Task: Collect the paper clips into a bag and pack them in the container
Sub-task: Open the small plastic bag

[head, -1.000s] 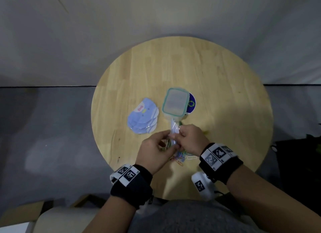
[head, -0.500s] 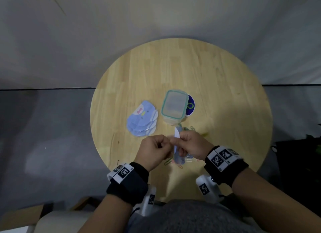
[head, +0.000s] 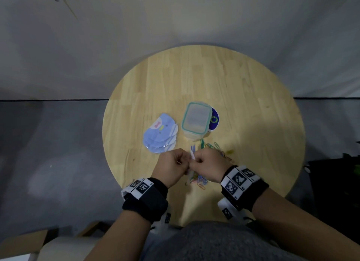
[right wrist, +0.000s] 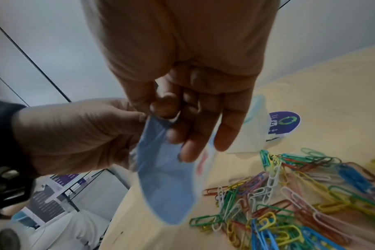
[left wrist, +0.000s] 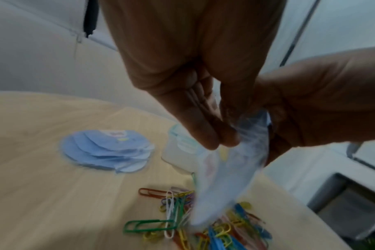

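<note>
I see left hand (head: 171,168) pinching bag (right wrist: 165,182) top edge | right hand (head: 207,166) pinching same edge, other fingers loose | bag hangs over clips (right wrist: 289,203) heaped on table (head: 243,97) near edge | lidded container (head: 195,119) beyond, beside spare bags (head: 160,136)

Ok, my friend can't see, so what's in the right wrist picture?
Both hands, right hand and left hand, pinch the top of a small blue bag hanging above a wooden table. Colourful paper clips lie piled beside it.
</note>
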Available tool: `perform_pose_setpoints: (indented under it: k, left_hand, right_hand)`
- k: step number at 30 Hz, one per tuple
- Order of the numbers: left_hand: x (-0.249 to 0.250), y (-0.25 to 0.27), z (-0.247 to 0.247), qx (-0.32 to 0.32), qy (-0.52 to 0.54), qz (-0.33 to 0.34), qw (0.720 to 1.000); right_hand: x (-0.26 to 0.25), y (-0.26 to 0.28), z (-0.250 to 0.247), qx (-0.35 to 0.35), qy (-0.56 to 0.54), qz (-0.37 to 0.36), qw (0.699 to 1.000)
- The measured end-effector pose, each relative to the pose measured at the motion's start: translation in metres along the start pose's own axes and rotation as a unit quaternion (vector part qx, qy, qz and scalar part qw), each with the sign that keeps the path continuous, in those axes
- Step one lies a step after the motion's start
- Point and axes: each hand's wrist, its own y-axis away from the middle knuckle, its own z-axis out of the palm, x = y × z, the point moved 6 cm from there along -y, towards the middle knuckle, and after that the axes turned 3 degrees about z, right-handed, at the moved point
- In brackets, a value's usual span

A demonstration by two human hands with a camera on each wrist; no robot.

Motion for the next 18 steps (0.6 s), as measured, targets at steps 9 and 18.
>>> perform_pose_setpoints:
  k: [9,18]
  left_hand:
    - [-0.008,-0.003,-0.005,0.080,-0.114,-0.039,0.989]
    - [0.019,0.018,0.008,0.061,-0.122,0.075,0.988]
  right_hand:
    - [-0.014,0.013,0.007,0.016,0.208,-0.125,0.970]
    - [0.018,-0.002,0.024,-0.042,-0.019,0.020,0.999]
